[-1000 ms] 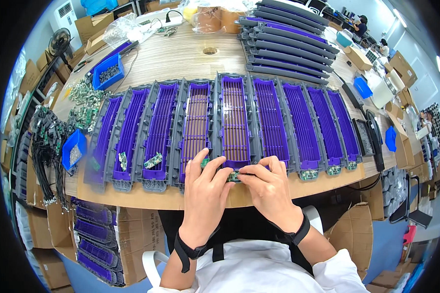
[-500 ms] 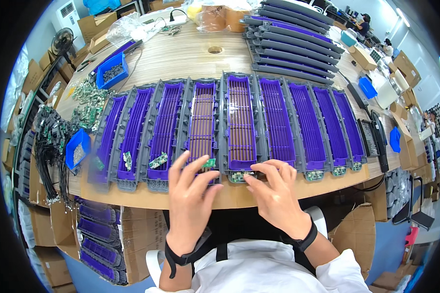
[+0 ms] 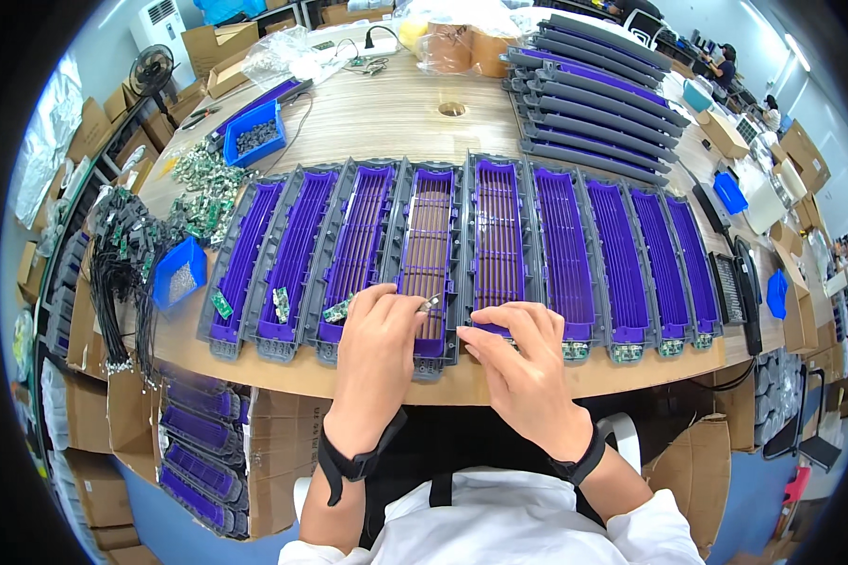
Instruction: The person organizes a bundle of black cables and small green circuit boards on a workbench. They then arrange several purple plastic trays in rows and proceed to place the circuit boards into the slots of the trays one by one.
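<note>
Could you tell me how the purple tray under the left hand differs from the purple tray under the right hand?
The tray under the left hand looks see-through, the wooden table showing brown between its slats; the tray under the right hand reads solid purple. The left hand pinches a small silvery piece over its tray; the right hand lies spread on its tray's near end. Both are long, slatted and grey-framed, lying side by side.

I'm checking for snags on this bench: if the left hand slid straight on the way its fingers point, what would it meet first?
Probably the purple grille of the grey tray under its fingertips; the left hand points up along it, pinching a small metal part. Height above the grille is unclear.
</note>
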Action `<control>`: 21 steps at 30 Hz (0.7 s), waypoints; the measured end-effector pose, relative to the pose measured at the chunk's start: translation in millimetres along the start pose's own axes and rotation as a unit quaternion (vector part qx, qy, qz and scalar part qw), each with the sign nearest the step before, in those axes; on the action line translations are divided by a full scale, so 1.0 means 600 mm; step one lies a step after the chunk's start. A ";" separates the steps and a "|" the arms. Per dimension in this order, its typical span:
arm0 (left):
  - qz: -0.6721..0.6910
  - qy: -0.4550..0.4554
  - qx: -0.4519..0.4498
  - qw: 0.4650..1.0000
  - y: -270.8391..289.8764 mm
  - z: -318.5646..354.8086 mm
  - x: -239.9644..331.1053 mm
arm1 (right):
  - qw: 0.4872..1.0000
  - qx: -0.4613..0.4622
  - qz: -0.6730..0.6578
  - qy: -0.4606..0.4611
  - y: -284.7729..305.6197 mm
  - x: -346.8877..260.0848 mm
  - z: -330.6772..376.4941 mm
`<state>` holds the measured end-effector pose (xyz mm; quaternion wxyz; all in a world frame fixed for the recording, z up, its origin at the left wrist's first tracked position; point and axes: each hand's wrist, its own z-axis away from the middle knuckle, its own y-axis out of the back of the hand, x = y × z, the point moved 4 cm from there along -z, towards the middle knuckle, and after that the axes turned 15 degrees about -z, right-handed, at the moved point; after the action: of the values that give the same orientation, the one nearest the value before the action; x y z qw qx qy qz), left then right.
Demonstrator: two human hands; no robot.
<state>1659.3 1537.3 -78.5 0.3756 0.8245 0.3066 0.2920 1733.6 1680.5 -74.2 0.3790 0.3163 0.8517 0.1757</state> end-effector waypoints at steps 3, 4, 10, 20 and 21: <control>0.064 0.043 -0.065 0.995 0.025 0.013 0.008 | 0.998 0.024 -0.029 0.045 0.000 -0.010 -0.009; 0.074 0.028 -0.074 0.994 0.032 0.017 0.014 | 0.997 0.009 -0.040 0.063 -0.003 -0.011 -0.007; 0.132 0.012 -0.158 0.979 0.055 0.053 0.017 | 0.988 -0.044 -0.080 0.122 -0.019 -0.015 0.008; 0.091 0.065 -0.143 0.983 0.071 0.086 -0.005 | 0.983 -0.094 -0.089 0.127 -0.043 -0.031 0.030; 0.067 0.076 -0.123 0.987 0.077 0.084 -0.006 | 0.986 -0.092 -0.076 0.118 -0.045 -0.031 0.032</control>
<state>1705.8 1487.9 -69.9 0.4295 0.7658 0.2404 0.4139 1746.5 1649.0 -91.1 0.3152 0.1913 0.8924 0.2600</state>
